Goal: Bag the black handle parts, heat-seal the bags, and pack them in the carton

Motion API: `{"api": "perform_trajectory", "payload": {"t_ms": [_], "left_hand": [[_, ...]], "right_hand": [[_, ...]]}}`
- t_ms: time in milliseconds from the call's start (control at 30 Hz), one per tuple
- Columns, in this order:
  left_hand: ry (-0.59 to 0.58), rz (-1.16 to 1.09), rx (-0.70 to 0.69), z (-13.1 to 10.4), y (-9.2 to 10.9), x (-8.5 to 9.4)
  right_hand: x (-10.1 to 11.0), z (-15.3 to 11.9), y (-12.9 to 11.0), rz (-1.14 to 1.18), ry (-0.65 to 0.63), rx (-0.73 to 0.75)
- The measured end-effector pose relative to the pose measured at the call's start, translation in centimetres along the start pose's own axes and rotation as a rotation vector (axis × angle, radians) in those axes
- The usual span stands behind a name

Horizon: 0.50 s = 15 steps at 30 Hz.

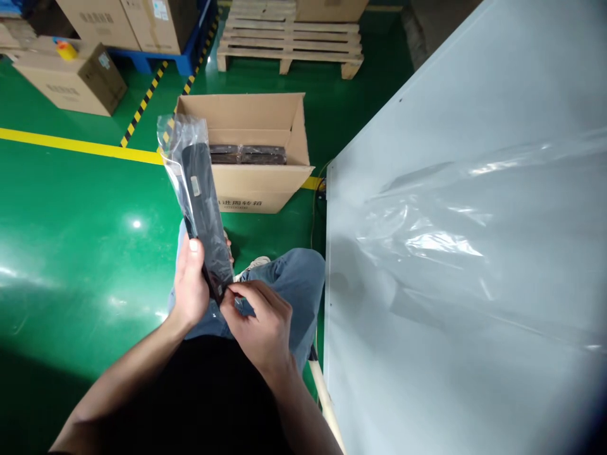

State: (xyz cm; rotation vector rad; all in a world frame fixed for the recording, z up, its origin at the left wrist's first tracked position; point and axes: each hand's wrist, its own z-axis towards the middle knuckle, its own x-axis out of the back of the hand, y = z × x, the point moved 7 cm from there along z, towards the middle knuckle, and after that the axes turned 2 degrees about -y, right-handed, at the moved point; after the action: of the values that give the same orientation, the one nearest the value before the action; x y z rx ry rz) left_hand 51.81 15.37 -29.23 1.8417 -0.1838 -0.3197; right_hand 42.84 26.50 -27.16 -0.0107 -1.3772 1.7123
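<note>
A long black panel (pixel 203 196) with a small white label stands tilted in front of me, inside a clear plastic bag (pixel 194 131). The bag reaches past the panel's far end. My left hand (pixel 192 281) is wrapped round the panel's left side near its lower end, thumb on top. At the lower right corner my right hand (pixel 260 319) pinches the near end of the bagged panel between thumb and fingers. Just beyond stands an open cardboard box (pixel 260 180) with several dark wrapped pieces (pixel 256 153) inside.
To the right is a light grey table (pixel 370 379) with a crumpled clear plastic sheet (pixel 427 234) on it. A wooden pallet (pixel 289 44) lies further back. Closed cartons (pixel 71 79) stand at the back left, some on a blue pallet (pixel 184 62). Yellow lines mark the green floor.
</note>
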Motion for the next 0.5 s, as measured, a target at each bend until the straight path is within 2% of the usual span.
{"api": "perform_trajectory", "payload": {"t_ms": [167,267,433,500], "left_hand": [[0.057,0.026,-0.045,0.0,0.0,0.2],[0.068,-0.006,-0.065,0.0,-0.1,0.6],[0.028,-0.108,0.034,0.4,-1.0,0.5],[0.056,-0.127,0.043,0.6,-1.2,0.7]], "right_hand": [[1.1,0.3,1.1,0.026,0.060,-0.062],[2.0,0.9,2.5,0.087,0.076,-0.148],[2.3,1.0,4.5,0.254,-0.006,-0.312],[2.2,0.7,4.8,0.327,-0.022,-0.353]]}}
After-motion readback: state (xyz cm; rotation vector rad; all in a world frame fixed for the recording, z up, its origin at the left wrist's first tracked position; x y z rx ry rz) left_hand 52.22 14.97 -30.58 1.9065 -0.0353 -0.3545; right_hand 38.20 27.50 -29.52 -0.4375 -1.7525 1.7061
